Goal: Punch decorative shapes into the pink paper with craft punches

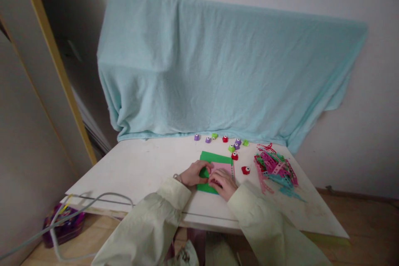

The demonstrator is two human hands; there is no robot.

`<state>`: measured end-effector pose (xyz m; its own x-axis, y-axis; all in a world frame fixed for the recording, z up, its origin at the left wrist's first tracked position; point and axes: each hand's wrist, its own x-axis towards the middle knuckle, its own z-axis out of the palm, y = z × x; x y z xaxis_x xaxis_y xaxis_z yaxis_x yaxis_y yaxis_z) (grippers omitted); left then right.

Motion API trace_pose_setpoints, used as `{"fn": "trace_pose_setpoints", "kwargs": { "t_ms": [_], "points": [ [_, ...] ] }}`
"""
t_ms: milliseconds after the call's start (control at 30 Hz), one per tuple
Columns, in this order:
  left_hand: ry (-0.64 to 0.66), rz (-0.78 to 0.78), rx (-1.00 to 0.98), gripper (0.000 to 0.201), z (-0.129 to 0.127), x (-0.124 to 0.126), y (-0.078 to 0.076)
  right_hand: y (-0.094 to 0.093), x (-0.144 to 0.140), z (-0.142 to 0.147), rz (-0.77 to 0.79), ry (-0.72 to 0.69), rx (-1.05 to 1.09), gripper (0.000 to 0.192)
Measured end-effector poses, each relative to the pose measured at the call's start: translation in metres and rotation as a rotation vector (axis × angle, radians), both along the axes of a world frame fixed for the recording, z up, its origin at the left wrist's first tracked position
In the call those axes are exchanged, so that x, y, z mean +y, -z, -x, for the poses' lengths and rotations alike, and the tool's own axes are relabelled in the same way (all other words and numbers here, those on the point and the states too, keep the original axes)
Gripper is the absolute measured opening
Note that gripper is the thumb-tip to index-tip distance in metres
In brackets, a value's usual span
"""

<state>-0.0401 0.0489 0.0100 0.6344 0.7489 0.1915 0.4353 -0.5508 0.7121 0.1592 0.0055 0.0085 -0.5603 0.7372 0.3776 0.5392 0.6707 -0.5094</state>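
Your curled fingers hide part of the pink paper sheet (222, 166), which lies over one green paper sheet (215, 156) on the white table (149, 162). Left hand (196, 173) and right hand (222, 183) are close together; I cannot tell if they pinch anything. Ten small, rounded pieces (225, 139) lie around.

10 sm. punches (225, 139) (incl. 3 red), 2 hands (195, 173).
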Motion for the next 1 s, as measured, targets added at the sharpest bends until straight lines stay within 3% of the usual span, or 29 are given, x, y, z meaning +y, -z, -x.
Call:
{"fn": "trace_pose_setpoints", "kwargs": {
  "t_ms": [300, 667, 867, 1000],
  "points": [
    [-0.012, -0.024, 0.1, 0.044, -0.005, 0.003, 0.002, 0.001, -0.003, -0.005, 0.029, -0.036, 0.027, 0.006],
    [-0.064, -0.029, 0.162, 0.042, -0.009, -0.007, -0.007, 0.002, -0.019, -0.049, 0.22, -0.052, 0.169, 0.001],
    [-0.17, -0.049, 0.214, 0.042, -0.021, -0.015, -0.009, -0.01, -0.019, -0.052, 0.269, -0.076, 0.221, 0.036],
    [-0.181, -0.047, 0.217, 0.043, -0.022, -0.016, -0.008, -0.003, -0.012, -0.047, 0.193, -0.023, 0.198, 0.034]
  ]
}}
